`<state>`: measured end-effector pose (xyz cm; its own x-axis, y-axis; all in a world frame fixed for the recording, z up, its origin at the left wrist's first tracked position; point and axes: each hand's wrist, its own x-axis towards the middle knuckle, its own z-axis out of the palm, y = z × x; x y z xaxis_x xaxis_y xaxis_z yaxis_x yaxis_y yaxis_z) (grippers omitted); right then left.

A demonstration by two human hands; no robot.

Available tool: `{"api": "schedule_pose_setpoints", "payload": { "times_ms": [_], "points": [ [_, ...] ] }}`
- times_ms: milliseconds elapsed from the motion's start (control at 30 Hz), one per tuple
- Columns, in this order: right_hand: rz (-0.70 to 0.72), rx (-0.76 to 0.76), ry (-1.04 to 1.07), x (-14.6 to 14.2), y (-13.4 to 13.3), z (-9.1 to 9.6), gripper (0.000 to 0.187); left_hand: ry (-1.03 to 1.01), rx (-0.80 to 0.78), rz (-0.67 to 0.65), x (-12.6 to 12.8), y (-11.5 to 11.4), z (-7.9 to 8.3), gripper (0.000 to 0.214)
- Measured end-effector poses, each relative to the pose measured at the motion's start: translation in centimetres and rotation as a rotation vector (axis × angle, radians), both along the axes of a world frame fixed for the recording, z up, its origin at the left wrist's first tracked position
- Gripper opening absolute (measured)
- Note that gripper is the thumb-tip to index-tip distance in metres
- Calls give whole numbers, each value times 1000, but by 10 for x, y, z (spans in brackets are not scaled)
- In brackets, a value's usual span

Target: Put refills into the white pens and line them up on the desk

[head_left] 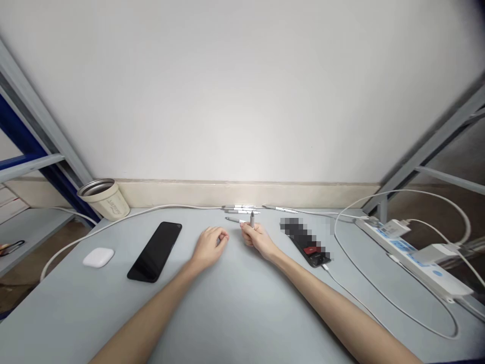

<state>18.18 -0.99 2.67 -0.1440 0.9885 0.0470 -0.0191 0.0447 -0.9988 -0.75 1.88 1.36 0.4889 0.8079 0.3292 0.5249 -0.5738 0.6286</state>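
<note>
My right hand [258, 239] is closed round a grey pen [252, 218], which stands up out of the fist. Just behind that hand, another pen [234, 219] lies on the table, its right end reaching the fingers. My left hand [209, 246] rests on the tabletop to the left with its fingers curled in, and nothing shows in it. Along the wall lie several white and grey pens [239, 211], with one more pen [279, 209] to their right.
On the left are a black phone [156, 251], a white earbud case [98, 258] and a cream cup [108, 201]. A second phone [316, 259], partly pixelated, is plugged into a cable on the right. Beyond it, a power strip [435, 275] carries chargers and looping white cables [373, 289].
</note>
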Motion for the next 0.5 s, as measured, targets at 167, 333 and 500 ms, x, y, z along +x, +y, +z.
{"api": "schedule_pose_setpoints", "payload": {
  "times_ms": [167, 333, 500],
  "points": [
    [38, 150, -323, 5, 8, 1, 32, -152, -142, 150, 0, 2, -4, 40],
    [62, 363, -587, 4, 3, 0, 30, -248, -156, 123, 0, -2, 0, 46],
    [77, 399, -724, 1, 2, -5, 31, -33, 70, 118, -4, -9, 11, 26]
  ]
}}
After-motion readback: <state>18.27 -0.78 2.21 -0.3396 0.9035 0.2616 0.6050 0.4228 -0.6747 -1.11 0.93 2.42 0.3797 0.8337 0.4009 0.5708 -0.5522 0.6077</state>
